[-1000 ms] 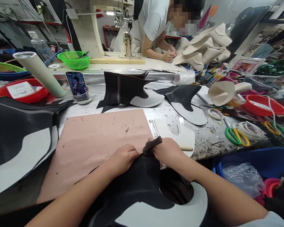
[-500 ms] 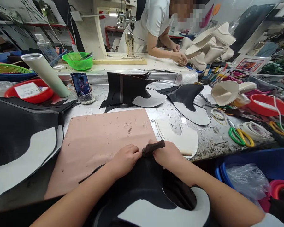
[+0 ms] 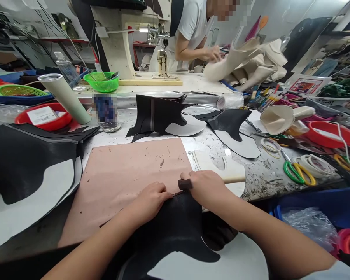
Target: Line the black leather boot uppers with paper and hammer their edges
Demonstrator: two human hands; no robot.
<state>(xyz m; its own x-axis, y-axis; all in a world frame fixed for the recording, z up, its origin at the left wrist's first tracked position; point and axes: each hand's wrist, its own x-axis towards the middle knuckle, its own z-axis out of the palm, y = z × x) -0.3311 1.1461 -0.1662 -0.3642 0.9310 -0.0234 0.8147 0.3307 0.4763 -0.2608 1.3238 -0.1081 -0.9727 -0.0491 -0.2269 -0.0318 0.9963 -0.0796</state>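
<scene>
My right hand is wrapped around a hammer. The hammer's dark head shows left of the fingers and its pale wooden handle sticks out to the right. Under the head is the upper edge of a black leather boot piece with a white curved lower section, lying toward me. My left hand is closed at that same edge, thumb on the leather and fingers curled; the fingertips are partly hidden. The edge rests on a pinkish board.
More black-and-white boot pieces lie left and behind. A white cut piece lies near the hammer handle. Scissors and tape rolls sit right. A co-worker handles cream pieces behind a sewing machine.
The hammer has turned and come down to the leather edge, its handle now showing to the right. My left hand has moved slightly. The co-worker's hands and a cream piece have moved.
</scene>
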